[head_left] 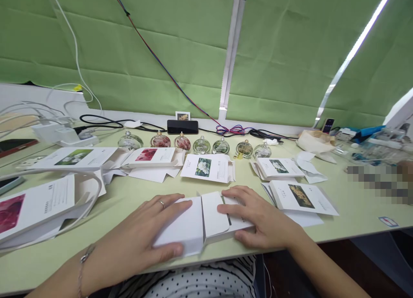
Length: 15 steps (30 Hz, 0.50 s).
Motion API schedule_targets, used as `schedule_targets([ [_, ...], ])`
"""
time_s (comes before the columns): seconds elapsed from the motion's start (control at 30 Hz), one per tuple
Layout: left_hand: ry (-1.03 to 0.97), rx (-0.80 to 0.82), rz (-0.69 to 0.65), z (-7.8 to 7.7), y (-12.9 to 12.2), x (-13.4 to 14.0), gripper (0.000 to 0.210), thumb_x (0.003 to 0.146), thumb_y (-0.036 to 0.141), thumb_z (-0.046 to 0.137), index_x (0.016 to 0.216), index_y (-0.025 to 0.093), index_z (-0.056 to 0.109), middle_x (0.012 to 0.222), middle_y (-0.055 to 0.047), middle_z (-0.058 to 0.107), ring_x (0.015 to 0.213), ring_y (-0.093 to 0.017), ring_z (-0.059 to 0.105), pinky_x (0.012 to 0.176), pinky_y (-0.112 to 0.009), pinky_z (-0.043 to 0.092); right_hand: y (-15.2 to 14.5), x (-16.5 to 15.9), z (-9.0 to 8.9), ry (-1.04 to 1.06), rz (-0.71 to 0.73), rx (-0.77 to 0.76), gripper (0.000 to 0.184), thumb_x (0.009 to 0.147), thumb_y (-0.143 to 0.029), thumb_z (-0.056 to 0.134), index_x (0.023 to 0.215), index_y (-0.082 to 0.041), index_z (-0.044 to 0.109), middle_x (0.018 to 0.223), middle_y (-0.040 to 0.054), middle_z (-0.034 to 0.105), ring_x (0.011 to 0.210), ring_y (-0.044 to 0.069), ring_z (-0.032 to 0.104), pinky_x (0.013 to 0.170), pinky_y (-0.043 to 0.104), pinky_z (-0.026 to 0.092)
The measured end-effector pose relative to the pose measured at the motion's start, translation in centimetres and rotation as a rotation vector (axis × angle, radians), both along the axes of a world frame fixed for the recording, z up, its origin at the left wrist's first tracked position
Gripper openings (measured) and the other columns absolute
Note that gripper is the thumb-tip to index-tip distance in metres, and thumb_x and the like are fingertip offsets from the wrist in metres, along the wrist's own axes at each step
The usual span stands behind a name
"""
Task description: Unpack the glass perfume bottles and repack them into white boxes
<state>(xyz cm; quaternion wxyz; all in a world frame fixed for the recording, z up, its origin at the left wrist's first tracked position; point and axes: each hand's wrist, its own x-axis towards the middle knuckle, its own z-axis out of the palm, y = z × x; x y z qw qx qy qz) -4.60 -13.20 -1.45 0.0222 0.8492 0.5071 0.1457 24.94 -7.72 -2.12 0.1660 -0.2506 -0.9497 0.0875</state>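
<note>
Close to the table's front edge, my left hand (153, 229) spans a plain white box (183, 225), fingers over its top and thumb at the near side. Right against it lies a second white cardboard box (215, 218) with a flap folded over its top; a strip of dark printed picture shows beside the flap. My right hand (258, 218) grips this second box, with fingertips on the flap and thumb at the near edge. My palm hides much of its right part. Whether the two boxes are joined cannot be made out.
Several round glass bottles (202, 145) stand in a row behind flat white boxes with flower pictures (209, 168). A phone (182, 126) leans at the back. White cables (93, 203) loop over the left side. Clear plastic packaging (387, 143) lies at the right.
</note>
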Motion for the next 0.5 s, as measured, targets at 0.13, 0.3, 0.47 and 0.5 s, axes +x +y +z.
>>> schedule_targets([
  [0.13, -0.017, -0.045, 0.017, -0.33, 0.09, 0.27, 0.057, 0.081, 0.054, 0.054, 0.133, 0.034, 0.047, 0.139, -0.004, 0.047, 0.125, -0.028, 0.045, 0.098, -0.040, 0.043, 0.02, 0.08, 0.03, 0.006, 0.000, 0.010, 0.053, 0.078, -0.030, 0.059, 0.130, -0.029, 0.047, 0.138, 0.0089, 0.040, 0.127, 0.028, 0.033, 0.105, 0.051, 0.034],
  [0.3, 0.061, -0.047, -0.056, -0.67, -0.30, -0.58, 0.088, 0.066, 0.066, 0.064, 0.142, 0.039, 0.030, 0.147, -0.003, 0.037, 0.129, -0.035, 0.039, 0.098, -0.047, 0.042, 0.03, 0.07, 0.00, 0.004, -0.020, 0.007, 0.054, 0.078, -0.030, 0.060, 0.130, -0.031, 0.047, 0.138, 0.0074, 0.041, 0.127, 0.027, 0.034, 0.105, 0.049, 0.034],
  [0.47, 0.028, 0.006, -0.017, -0.46, -0.89, -0.42, 0.080, 0.069, 0.068, 0.060, 0.140, 0.039, 0.036, 0.145, -0.004, 0.041, 0.127, -0.033, 0.042, 0.098, -0.043, 0.042, 0.02, 0.09, 0.03, 0.008, 0.001, 0.008, 0.053, 0.079, -0.031, 0.059, 0.131, -0.030, 0.047, 0.137, 0.0085, 0.041, 0.126, 0.027, 0.034, 0.105, 0.049, 0.034],
  [0.5, 0.019, 0.011, -0.022, -0.40, -0.89, -0.35, 0.078, 0.070, 0.069, 0.058, 0.139, 0.039, 0.037, 0.144, -0.004, 0.042, 0.126, -0.033, 0.042, 0.098, -0.042, 0.042, 0.01, 0.10, 0.06, 0.009, 0.007, 0.006, 0.053, 0.079, -0.032, 0.059, 0.131, -0.030, 0.047, 0.137, 0.0086, 0.041, 0.126, 0.027, 0.034, 0.105, 0.049, 0.034],
])
